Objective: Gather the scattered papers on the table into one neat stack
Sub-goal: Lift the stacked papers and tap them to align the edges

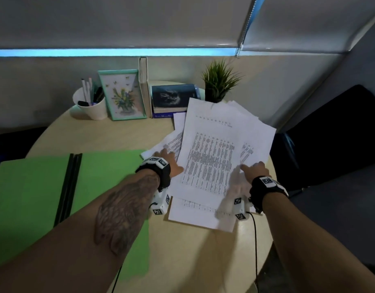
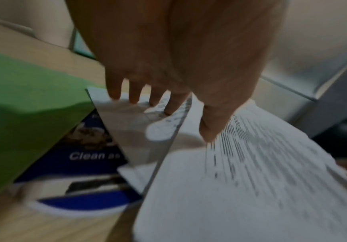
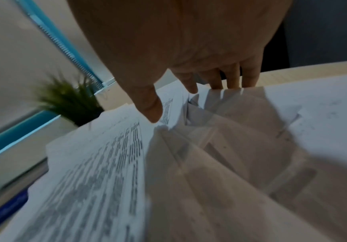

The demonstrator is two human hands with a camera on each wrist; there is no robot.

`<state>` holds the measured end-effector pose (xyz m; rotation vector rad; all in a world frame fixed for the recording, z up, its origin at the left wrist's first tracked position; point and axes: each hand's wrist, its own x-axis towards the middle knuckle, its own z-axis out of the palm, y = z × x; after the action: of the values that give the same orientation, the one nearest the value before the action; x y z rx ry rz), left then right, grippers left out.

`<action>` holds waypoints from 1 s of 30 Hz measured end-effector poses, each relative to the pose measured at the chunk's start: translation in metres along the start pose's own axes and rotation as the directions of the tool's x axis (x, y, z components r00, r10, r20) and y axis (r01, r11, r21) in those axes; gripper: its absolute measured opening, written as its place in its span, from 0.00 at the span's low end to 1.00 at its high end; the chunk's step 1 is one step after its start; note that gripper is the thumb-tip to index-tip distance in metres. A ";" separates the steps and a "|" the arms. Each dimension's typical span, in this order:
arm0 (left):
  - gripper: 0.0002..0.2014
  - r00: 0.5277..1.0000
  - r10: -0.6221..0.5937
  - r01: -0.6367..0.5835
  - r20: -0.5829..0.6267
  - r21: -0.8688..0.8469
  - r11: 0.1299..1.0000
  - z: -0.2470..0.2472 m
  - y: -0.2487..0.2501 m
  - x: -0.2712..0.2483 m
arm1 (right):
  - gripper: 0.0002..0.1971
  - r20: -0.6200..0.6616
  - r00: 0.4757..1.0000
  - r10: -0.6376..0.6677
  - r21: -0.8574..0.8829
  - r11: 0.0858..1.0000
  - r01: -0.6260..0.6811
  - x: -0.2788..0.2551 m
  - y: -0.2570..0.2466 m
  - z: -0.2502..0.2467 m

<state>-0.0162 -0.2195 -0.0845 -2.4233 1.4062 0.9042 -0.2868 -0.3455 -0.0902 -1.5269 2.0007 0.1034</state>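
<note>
From the head camera we see the papers (image 1: 212,157) fanned loosely on the right half of the round wooden table (image 1: 110,134), just right of a green folder (image 1: 34,187). Our left hand (image 1: 167,160) lies at the pile's left edge, thumb over the top printed sheet and fingers on the sheets beneath. Our right hand (image 1: 255,168) rests on the right edge, fingers spread.

From the left wrist, the left hand (image 2: 168,65) has straight, parted fingers (image 2: 134,96) touching a lower sheet, while the thumb presses the printed page of the papers (image 2: 251,163).

From the right wrist, the right hand (image 3: 189,49) is extended, its fingertips (image 3: 232,81) at the far edge of the papers (image 3: 98,172), thumb on the printed sheet, with a potted plant (image 3: 69,101) behind.
</note>
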 end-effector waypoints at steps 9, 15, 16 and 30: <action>0.43 0.987 -0.034 0.022 -0.154 -0.073 0.997 0.017 0.007 0.002 | 0.43 -0.099 0.992 0.081 0.190 0.980 -0.061 0.003 0.009 -0.005; 0.26 0.978 0.040 -0.068 -0.206 -0.131 0.989 0.020 0.013 -0.015 | 0.47 0.075 0.994 0.079 0.318 0.943 -0.099 -0.010 0.012 0.002; 0.23 0.977 0.062 -0.095 -0.203 -0.159 0.983 0.022 0.014 -0.018 | 0.46 0.082 0.994 0.072 0.342 0.935 -0.096 -0.015 0.012 0.005; 0.24 0.917 -0.007 -0.126 -0.398 -0.306 0.944 0.059 -0.014 -0.047 | 0.41 0.184 0.983 -0.014 0.280 0.959 -0.039 -0.053 0.045 0.017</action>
<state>-0.0454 -0.1520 -0.1051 -2.9611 1.5729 0.7356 -0.3119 -0.2782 -0.0905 -1.2752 1.7922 -0.0345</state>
